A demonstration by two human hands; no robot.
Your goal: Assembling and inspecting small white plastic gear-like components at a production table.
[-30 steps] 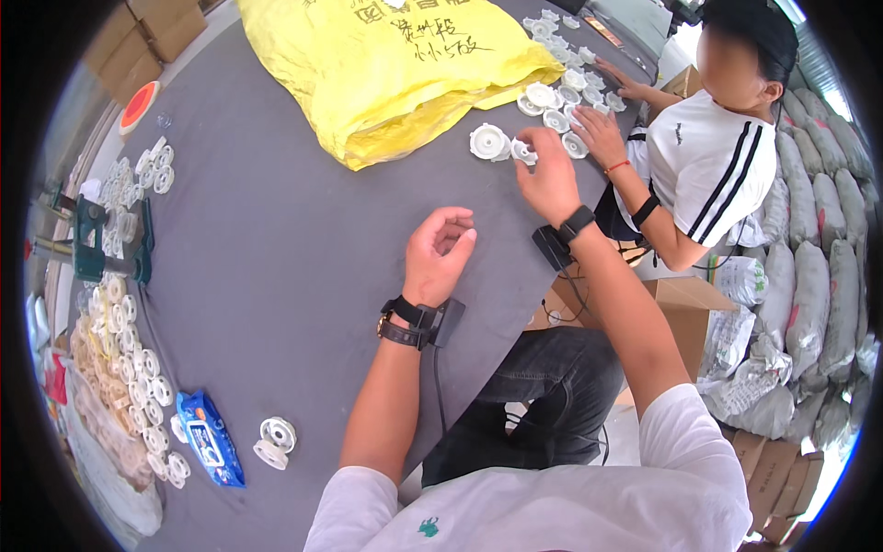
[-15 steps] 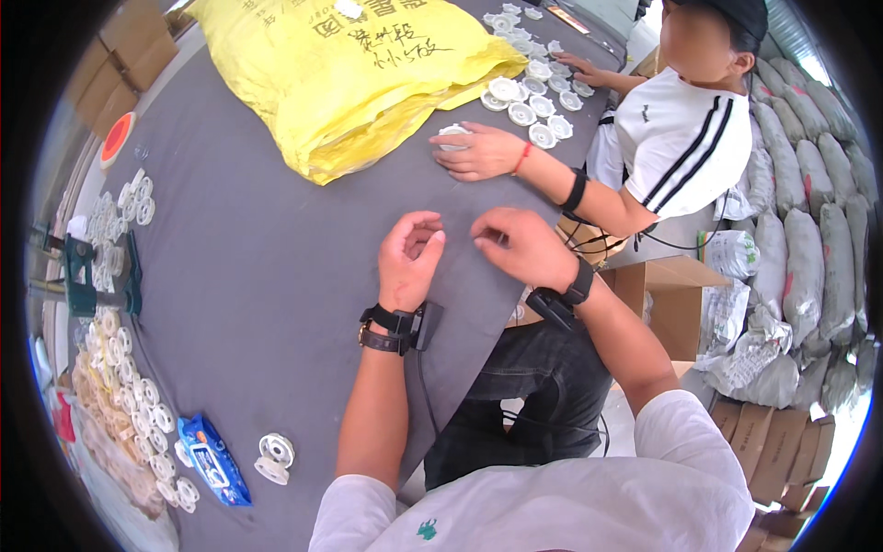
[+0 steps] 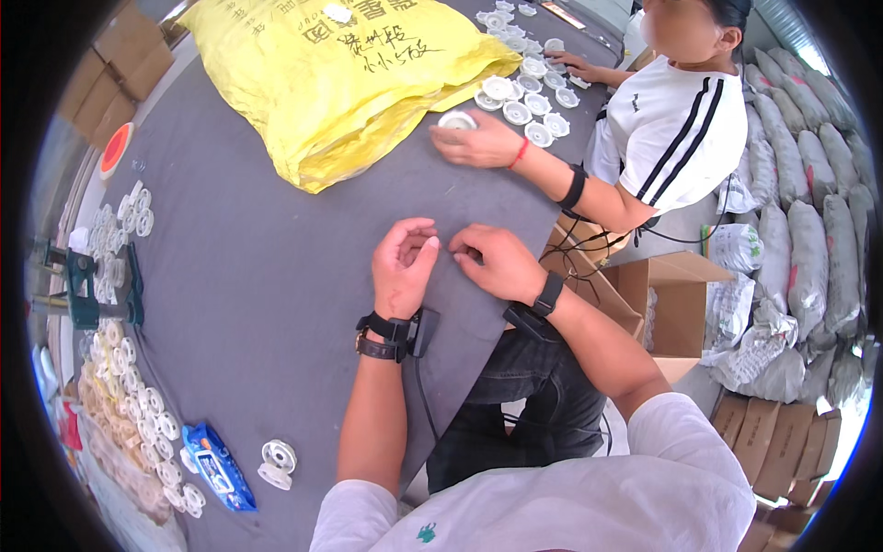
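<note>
My left hand (image 3: 405, 264) hovers over the grey table near its front edge, its fingers loosely bent and apart from the thumb, holding nothing I can see. Just right of it, my right hand (image 3: 501, 264) has loosely curled fingers, with a gap between index finger and thumb. Nothing shows in it, though the palm is hidden. The two hands face each other closely without clearly touching. Beyond them, a co-worker's hand (image 3: 478, 143) holds a round white plastic part (image 3: 457, 121). More such white parts (image 3: 517, 112) lie in a group beside that person.
A large yellow sack (image 3: 340, 83) lies across the table's far side. At the left are a green clamp-like fixture (image 3: 81, 290), a pile of white rings (image 3: 147, 400), a blue wipes packet (image 3: 219, 467) and white wheels (image 3: 277, 457). An open carton (image 3: 676, 313) stands right of my knees.
My right hand has moved left, closer to my left hand, which has shifted slightly left and down. The co-worker's near hand has tilted up, showing the white part more fully.
</note>
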